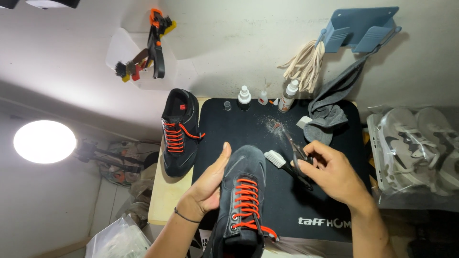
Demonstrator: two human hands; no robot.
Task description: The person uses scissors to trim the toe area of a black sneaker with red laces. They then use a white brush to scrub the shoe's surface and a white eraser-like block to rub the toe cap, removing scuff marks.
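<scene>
- The left hand [206, 184] gripped a black shoe [241, 200] with orange laces [246, 198] from its left side, thumb raised along the upper and the other fingers hidden beneath the shoe, which was held above the near edge of a black work mat [267, 129] with its toe pointing away from the wearer.
- The right hand [334, 174] hovered just to the right of the shoe, fingers curled and pinching a pair of small scissors [292, 145], blades pointing away toward the back of the mat.
- A white-bristled brush [282, 164] with a dark handle lay on the mat just beneath the scissors, between the shoe and the right hand; whether the hand touched it could not be told.
- A second black shoe [179, 131] with matching orange laces rested at the mat's left edge, partly on the pale tabletop [165, 196].
- Small bottles [245, 97] stood in a row along the far edge of the mat, a grey cloth [327, 119] bunched at the far right corner.
- A bagged pair of pale sneakers [416, 143] sat well to the right, off the mat.
- Brushes and an orange-and-black clamp [155, 40] hung on the wall above, cream laces [306, 64] dangling beside a blue wall holder [361, 28].
</scene>
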